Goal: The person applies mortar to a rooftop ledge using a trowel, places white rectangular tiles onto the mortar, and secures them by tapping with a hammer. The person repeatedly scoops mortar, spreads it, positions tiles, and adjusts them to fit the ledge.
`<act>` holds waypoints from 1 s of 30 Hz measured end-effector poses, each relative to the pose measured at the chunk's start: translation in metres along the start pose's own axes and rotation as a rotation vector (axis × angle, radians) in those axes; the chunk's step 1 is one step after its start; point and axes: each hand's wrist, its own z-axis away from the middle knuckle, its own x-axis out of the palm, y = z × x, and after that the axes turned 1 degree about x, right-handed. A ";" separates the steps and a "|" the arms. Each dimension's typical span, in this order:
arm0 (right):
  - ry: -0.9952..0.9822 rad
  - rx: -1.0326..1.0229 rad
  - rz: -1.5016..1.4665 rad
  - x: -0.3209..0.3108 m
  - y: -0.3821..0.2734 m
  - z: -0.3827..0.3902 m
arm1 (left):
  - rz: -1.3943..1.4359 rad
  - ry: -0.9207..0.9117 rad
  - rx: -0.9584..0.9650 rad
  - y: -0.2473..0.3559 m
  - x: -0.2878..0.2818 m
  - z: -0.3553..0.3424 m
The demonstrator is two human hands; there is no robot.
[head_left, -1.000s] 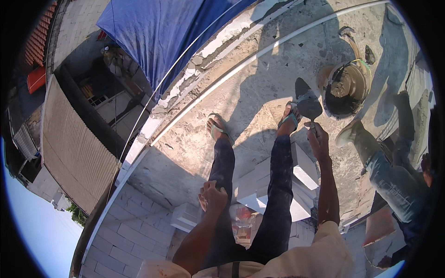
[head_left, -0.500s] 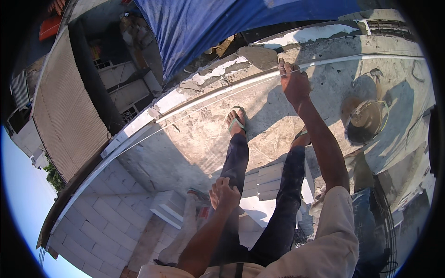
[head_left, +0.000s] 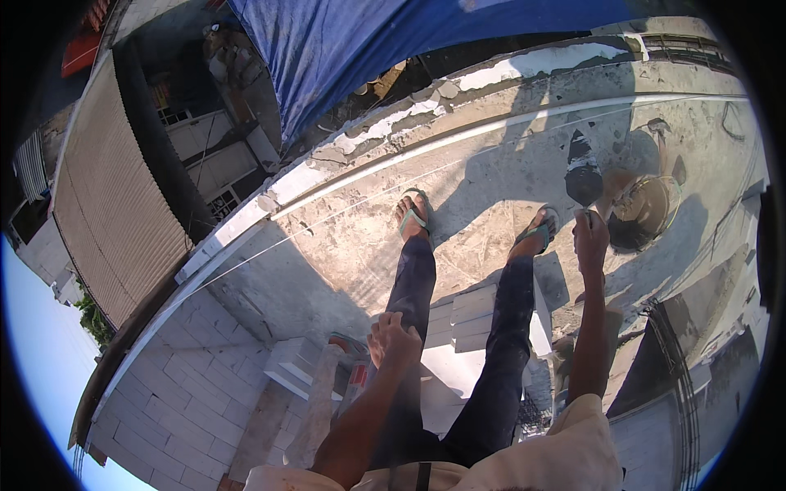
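Observation:
My right hand [head_left: 591,241] is closed round the handle of a pointed trowel [head_left: 583,173]. The blade points away from me and carries grey and white smears. Just to the right of the blade stands a round bucket [head_left: 643,214] with a thin handle; its contents are in shade. My left hand [head_left: 393,337] rests on my dark-trousered left leg [head_left: 412,282], fingers curled, with nothing visible in it. Beyond my feet, patchy grey mortar [head_left: 389,129] lies along the top of the wall edge. A taut white string [head_left: 368,190] crosses in front of it.
A blue tarp [head_left: 352,49] hangs over the far side. White blocks [head_left: 475,315] are stacked between and beside my legs, and a block wall [head_left: 184,385] stands at lower left. Steel bars [head_left: 675,368] lie at right. Past the edge is a drop, with a corrugated roof [head_left: 115,188] and a person [head_left: 233,61] below.
My right hand has drawn the trowel back from the mortar on the wall edge, toward me and right, beside the bucket. The left hand has stayed on the leg.

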 end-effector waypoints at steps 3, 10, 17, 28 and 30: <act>0.122 -0.097 0.381 -0.047 0.151 0.019 | -0.018 0.023 0.072 0.000 0.026 -0.015; 0.356 0.235 0.550 -0.150 0.227 -0.061 | -0.190 0.106 0.167 0.028 0.038 -0.007; 0.156 0.404 0.505 -0.151 0.244 -0.124 | -0.365 0.115 0.266 0.052 0.048 -0.005; 0.663 0.860 -0.044 -0.066 0.387 0.198 | -0.520 0.085 0.241 0.091 0.049 0.002; 0.709 1.229 -0.333 -0.007 0.431 0.237 | -0.545 0.092 0.255 0.090 0.048 0.000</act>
